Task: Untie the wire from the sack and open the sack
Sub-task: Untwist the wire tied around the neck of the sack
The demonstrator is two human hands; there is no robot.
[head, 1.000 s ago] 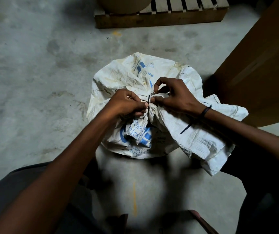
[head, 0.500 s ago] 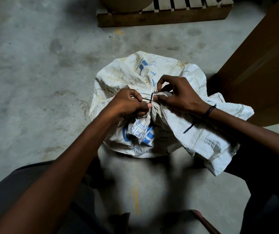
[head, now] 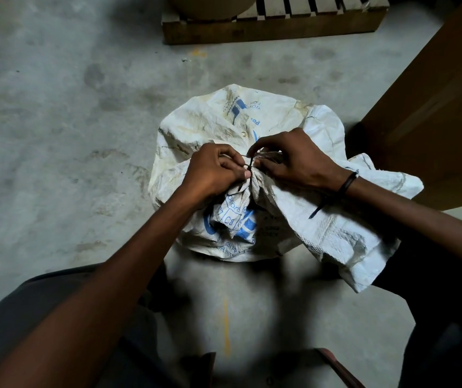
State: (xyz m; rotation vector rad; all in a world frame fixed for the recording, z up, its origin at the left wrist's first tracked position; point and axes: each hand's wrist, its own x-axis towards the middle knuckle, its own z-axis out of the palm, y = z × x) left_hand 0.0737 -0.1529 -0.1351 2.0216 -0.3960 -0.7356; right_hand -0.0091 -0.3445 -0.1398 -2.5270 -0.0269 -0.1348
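A white woven sack (head: 204, 121) with blue print stands on the concrete floor, its neck bunched together at the middle. A thin dark wire (head: 249, 170) is wound round the gathered neck. My left hand (head: 213, 170) grips the bunched neck from the left, its thumb and fingers curled at the wire. From the right, my right hand (head: 294, 161) pinches the wire's end with its fingertips. The sack's loose top flap (head: 344, 242) hangs toward the lower right under my right forearm.
A wooden pallet (head: 274, 29) carrying a round tan container (head: 210, 7) stands at the back. A large brown board or box (head: 434, 113) rises on the right, close to the sack. My knees frame the lower edge of the view.
My right hand's fingers have closed down onto the wire at the neck. My left hand keeps its grip. The view has shifted slightly.
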